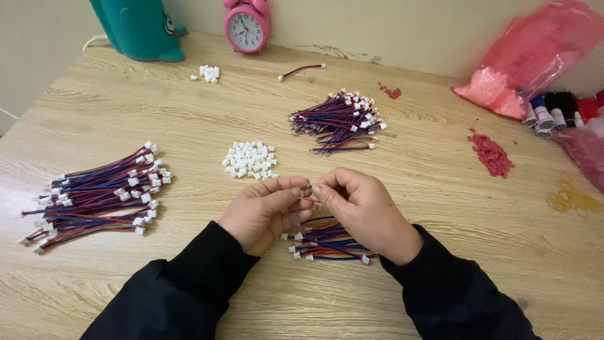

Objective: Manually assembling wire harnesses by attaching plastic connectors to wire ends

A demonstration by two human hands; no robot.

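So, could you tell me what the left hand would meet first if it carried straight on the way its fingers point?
Most likely the right hand: the left hand points right, fingertips nearly touching it around a small part.

Small red-blue wire bundle (330,240) lies beneath pinched wire end (306,189)

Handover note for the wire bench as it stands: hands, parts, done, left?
Left hand and right hand: fingertips pinched together on a small part between them, too small to identify.
Parts: short bundle of red-and-blue wires with white plugs lies under the hands; loose white plastic connector housings are piled just beyond.
Likely done: large wire bundle on the left, another wire heap far centre, both with white ends.
Left: seemingly the bundle under the hands and the loose housings.
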